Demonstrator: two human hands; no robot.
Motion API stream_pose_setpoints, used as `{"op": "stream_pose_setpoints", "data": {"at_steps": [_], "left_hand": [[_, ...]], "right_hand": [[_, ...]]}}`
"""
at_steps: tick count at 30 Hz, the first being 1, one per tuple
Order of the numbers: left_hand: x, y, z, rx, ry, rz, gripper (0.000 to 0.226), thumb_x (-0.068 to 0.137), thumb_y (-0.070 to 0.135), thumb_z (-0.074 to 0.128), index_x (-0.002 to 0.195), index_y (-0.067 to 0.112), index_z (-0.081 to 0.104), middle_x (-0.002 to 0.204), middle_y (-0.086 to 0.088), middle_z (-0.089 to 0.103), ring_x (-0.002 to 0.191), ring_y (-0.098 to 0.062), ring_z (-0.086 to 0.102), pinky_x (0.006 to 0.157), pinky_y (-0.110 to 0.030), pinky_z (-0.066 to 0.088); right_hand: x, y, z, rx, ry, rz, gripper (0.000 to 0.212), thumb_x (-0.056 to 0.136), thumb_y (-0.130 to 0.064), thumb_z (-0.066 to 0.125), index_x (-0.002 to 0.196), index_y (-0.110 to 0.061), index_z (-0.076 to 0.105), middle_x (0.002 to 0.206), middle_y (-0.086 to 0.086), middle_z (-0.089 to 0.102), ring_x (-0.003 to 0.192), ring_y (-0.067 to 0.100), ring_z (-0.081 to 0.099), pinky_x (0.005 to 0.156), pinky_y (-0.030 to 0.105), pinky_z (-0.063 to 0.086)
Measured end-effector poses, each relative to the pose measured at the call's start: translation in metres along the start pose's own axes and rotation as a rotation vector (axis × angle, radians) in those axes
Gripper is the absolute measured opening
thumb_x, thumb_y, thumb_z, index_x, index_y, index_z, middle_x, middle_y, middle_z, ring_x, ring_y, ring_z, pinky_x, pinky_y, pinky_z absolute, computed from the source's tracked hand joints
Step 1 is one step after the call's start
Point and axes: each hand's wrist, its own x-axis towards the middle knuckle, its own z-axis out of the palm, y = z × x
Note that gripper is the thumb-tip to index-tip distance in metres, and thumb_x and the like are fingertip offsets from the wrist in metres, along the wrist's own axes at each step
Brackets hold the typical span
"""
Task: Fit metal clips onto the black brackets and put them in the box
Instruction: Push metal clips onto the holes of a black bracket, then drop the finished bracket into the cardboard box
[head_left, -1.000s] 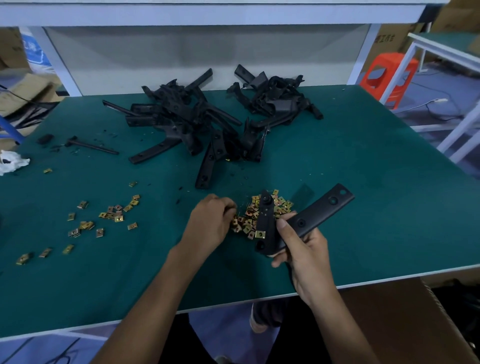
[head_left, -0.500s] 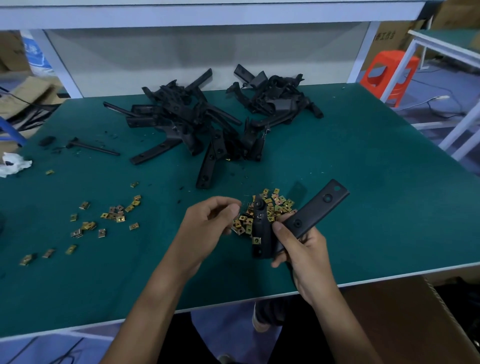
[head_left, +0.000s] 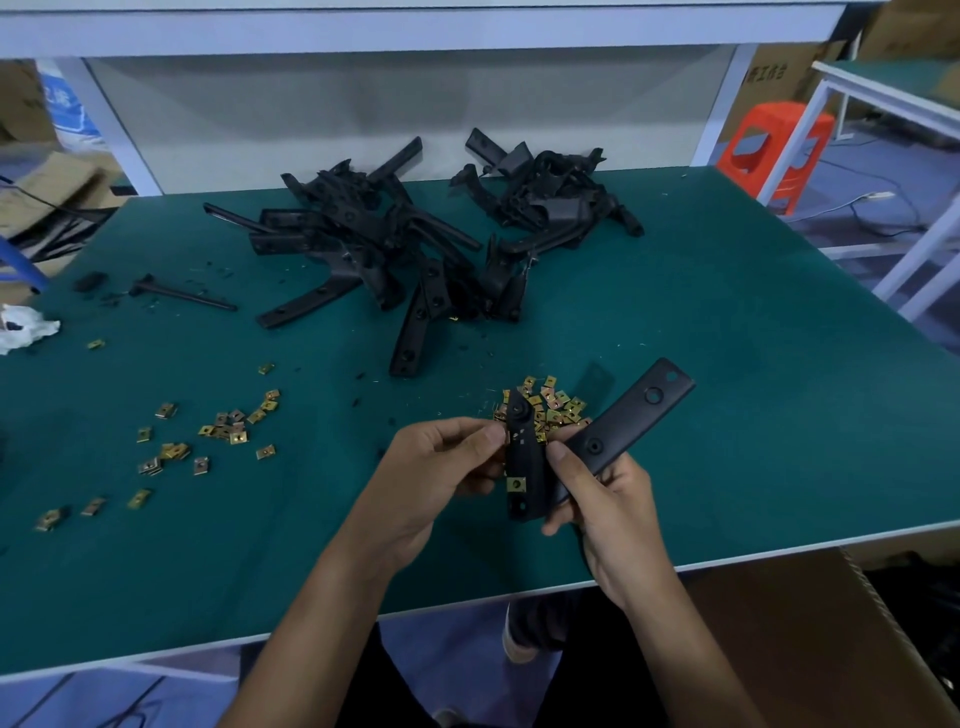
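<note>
Right hand (head_left: 608, 499): grasps an angled black bracket (head_left: 623, 421) by its bend, above the near edge of the bench (head_left: 753, 338).
Fitted clip (head_left: 515, 484): sits on the bracket's near arm.
Left hand (head_left: 436, 467): fingers curled, tips pinched at that arm's left edge; I cannot tell whether they hold a clip.
Loose clips (head_left: 558, 405): heaped just beyond the hands.
Bracket heap (head_left: 415, 244): far centre.
Cardboard box (head_left: 805, 623): near right, below the bench.

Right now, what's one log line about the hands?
right hand: gripping black bracket | left hand: pinching at its edge, contents hidden | metal clip: one fitted
</note>
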Motion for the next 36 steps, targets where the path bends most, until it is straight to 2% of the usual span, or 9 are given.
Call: {"op": "stream_pose_setpoints", "data": {"at_steps": [5, 9, 11, 17, 23, 25, 28, 30, 36], "left_hand": [[0.0, 0.001, -0.001, -0.033, 0.003, -0.042, 0.021, 0.096, 0.013, 0.063, 0.085, 0.015, 0.081, 0.075, 0.0, 0.069, 0.065, -0.007, 0.061, 0.058, -0.019, 0.053], [0.0, 0.001, 0.0, 0.0, -0.005, -0.049, 0.021, 0.096, 0.016, 0.065, 0.084, 0.017, 0.081, 0.076, 0.0, 0.069, 0.065, -0.007, 0.061, 0.059, -0.019, 0.053], [0.0, 0.0, -0.001, 0.013, -0.007, -0.049, 0.021, 0.096, 0.017, 0.065, 0.084, 0.019, 0.082, 0.076, 0.0, 0.069, 0.065, -0.007, 0.061, 0.059, -0.019, 0.052], [0.0, 0.001, -0.003, 0.073, 0.001, -0.067, 0.019, 0.095, 0.021, 0.067, 0.082, 0.021, 0.081, 0.075, 0.0, 0.071, 0.066, -0.007, 0.063, 0.056, -0.018, 0.049], [-0.001, 0.001, -0.003, 0.109, 0.0, -0.092, 0.016, 0.096, 0.026, 0.066, 0.088, 0.018, 0.078, 0.083, -0.003, 0.076, 0.073, -0.01, 0.069, 0.054, -0.016, 0.048], [0.0, 0.001, -0.001, 0.141, -0.012, -0.084, 0.016, 0.095, 0.026, 0.066, 0.091, 0.016, 0.078, 0.083, -0.002, 0.075, 0.074, -0.009, 0.069, 0.055, -0.017, 0.048], [0.003, 0.0, 0.0, 0.225, -0.009, -0.051, 0.017, 0.097, 0.028, 0.065, 0.093, 0.016, 0.077, 0.086, -0.001, 0.076, 0.078, -0.008, 0.068, 0.057, -0.018, 0.048], [0.004, -0.001, 0.0, 0.261, -0.006, -0.041, 0.017, 0.097, 0.029, 0.065, 0.092, 0.018, 0.077, 0.085, 0.0, 0.076, 0.078, -0.008, 0.068, 0.057, -0.018, 0.048], [0.005, -0.014, 0.005, 0.237, 0.03, 0.04, 0.019, 0.098, 0.029, 0.063, 0.089, 0.028, 0.079, 0.084, 0.004, 0.077, 0.076, -0.003, 0.067, 0.063, -0.016, 0.05]], "right_hand": [[0.0, 0.0, 0.0, 0.002, 0.004, -0.003, 0.02, 0.084, -0.027, 0.073, 0.098, -0.014, 0.069, 0.072, 0.007, 0.068, 0.056, 0.018, 0.064, 0.039, 0.026, 0.05], [0.001, 0.001, 0.001, -0.022, -0.009, -0.011, 0.003, 0.09, -0.025, 0.076, 0.09, -0.027, 0.074, 0.073, 0.007, 0.069, 0.056, 0.019, 0.065, 0.039, 0.026, 0.051], [0.0, 0.001, 0.001, -0.042, -0.019, -0.016, 0.004, 0.088, -0.025, 0.072, 0.089, -0.029, 0.074, 0.073, 0.007, 0.069, 0.057, 0.019, 0.066, 0.04, 0.026, 0.051], [0.0, 0.001, 0.002, -0.078, -0.01, -0.026, 0.006, 0.088, -0.024, 0.072, 0.088, -0.029, 0.073, 0.073, 0.006, 0.07, 0.056, 0.018, 0.066, 0.04, 0.028, 0.051], [0.0, 0.001, 0.003, -0.096, -0.024, -0.022, 0.008, 0.086, -0.028, 0.073, 0.09, -0.022, 0.072, 0.072, 0.006, 0.07, 0.056, 0.019, 0.067, 0.04, 0.029, 0.052], [0.001, 0.001, 0.002, -0.121, -0.041, -0.021, 0.013, 0.086, -0.028, 0.072, 0.093, -0.017, 0.072, 0.072, 0.009, 0.071, 0.057, 0.021, 0.068, 0.041, 0.028, 0.052], [0.002, 0.002, 0.002, -0.151, -0.053, -0.029, 0.002, 0.091, -0.024, 0.072, 0.091, -0.024, 0.074, 0.073, 0.007, 0.071, 0.058, 0.02, 0.069, 0.042, 0.028, 0.053], [0.002, 0.003, 0.001, -0.155, -0.043, -0.036, 0.005, 0.093, -0.022, 0.073, 0.09, -0.026, 0.073, 0.073, 0.006, 0.07, 0.059, 0.019, 0.068, 0.043, 0.028, 0.053], [0.002, 0.002, 0.001, -0.113, -0.025, -0.027, 0.005, 0.091, -0.025, 0.071, 0.094, -0.027, 0.075, 0.075, 0.005, 0.071, 0.061, 0.019, 0.069, 0.043, 0.028, 0.054]]}}
